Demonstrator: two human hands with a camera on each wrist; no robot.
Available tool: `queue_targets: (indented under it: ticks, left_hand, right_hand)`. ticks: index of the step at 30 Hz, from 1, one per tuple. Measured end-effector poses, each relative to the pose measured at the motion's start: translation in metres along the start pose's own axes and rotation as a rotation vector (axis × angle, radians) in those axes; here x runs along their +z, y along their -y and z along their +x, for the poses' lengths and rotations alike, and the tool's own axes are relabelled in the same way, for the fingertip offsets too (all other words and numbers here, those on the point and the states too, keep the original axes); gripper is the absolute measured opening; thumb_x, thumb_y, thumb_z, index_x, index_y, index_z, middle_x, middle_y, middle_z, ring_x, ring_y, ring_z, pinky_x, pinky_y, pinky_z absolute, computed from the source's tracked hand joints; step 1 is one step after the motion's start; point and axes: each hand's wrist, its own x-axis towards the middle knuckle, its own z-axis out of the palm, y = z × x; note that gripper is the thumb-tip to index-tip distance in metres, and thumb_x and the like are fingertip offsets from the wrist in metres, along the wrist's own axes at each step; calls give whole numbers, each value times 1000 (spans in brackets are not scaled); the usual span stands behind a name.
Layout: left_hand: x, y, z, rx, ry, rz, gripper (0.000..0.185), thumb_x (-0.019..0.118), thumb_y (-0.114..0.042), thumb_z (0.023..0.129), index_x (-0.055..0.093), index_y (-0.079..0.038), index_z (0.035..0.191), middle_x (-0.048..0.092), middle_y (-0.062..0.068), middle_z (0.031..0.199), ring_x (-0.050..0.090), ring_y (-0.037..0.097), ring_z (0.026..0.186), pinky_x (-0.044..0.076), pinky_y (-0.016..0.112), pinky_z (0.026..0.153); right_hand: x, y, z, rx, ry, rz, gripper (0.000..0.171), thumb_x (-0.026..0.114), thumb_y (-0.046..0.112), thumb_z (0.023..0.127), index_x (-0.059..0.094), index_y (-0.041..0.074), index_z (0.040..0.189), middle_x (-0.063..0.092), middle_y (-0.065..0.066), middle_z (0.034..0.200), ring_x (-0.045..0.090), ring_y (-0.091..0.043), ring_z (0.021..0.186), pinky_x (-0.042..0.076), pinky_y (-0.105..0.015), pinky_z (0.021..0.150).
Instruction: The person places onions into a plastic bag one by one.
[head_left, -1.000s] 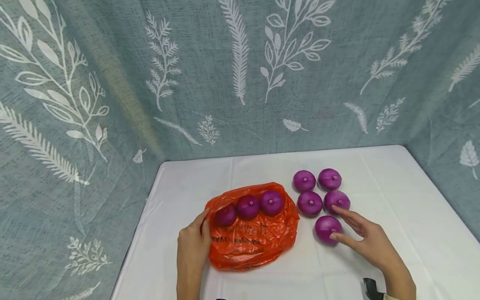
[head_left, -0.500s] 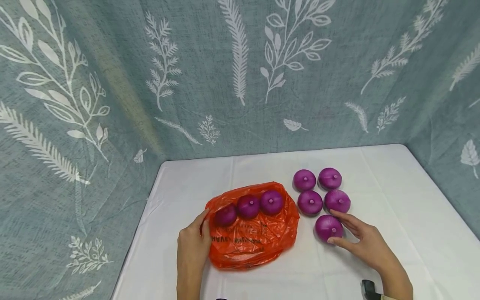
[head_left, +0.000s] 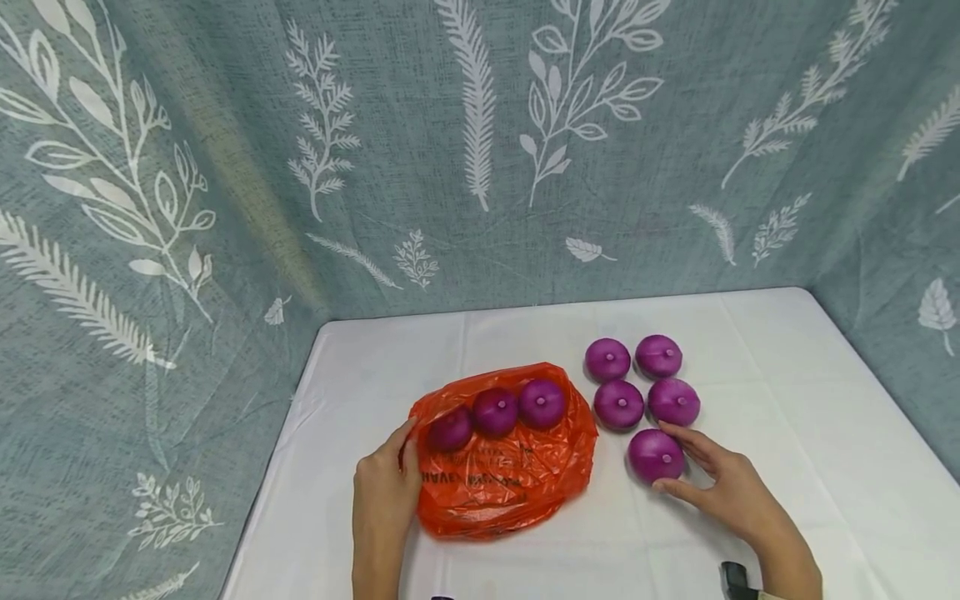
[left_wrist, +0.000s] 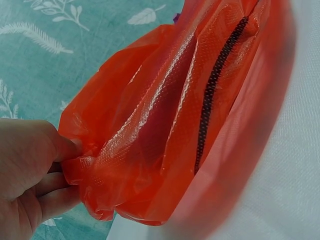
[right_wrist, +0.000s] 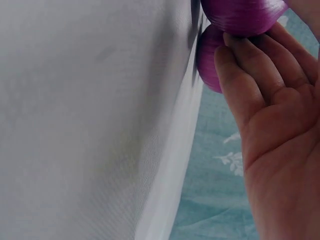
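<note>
A crinkled red plastic bag [head_left: 502, 492] with dark printing lies on the table, and three purple onions [head_left: 496, 412] sit in its mouth. My left hand [head_left: 386, 492] pinches the bag's left rim between thumb and fingers, plainly seen in the left wrist view, where the bag [left_wrist: 140, 135] fills the middle. To the right of the bag, my right hand [head_left: 731, 487] has its thumb and fingers round the nearest purple onion [head_left: 652, 457]. In the right wrist view that onion [right_wrist: 245, 15] is partly cut off by the top edge, with the fingers [right_wrist: 245, 90] against it.
Several more purple onions [head_left: 618, 405] stand close together behind the gripped one, right of the bag. A white cloth covers the table [head_left: 375, 358]. A blue-green curtain [head_left: 450, 250] with white leaf prints hangs behind and at both sides.
My right hand has lowered and drawn in, its fingers now closed round the nearest onion instead of hovering spread over it. The left hand and bag have hardly moved.
</note>
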Motion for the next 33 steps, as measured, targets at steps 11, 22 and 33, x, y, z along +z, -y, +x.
queue_targets:
  ticks: [11,22,33]
  left_hand:
    - [-1,-1,1,11,1,-8,33,67,-1,101,72,0,133,73,25,124,74,41,107,61,53,88]
    - [-2,-3,0,8,6,-4,33,66,-1,101,72,0,134,74,24,122,72,26,82,61,40,70]
    - [-2,-4,-1,-12,17,-2,34,66,-2,102,71,-1,136,73,24,124,76,30,88,65,47,79]
  right_hand:
    - [0,2,2,-13,2,-24,82,90,46,83,56,14,150,61,-14,151,60,-43,133,49,-58,106]
    - [1,7,3,-35,-2,13,79,92,40,83,57,12,149,64,-16,147,65,-40,128,53,-50,102]
    - [-3,16,8,-133,-37,40,78,92,34,84,56,16,151,65,-11,146,67,-36,126,47,-10,98]
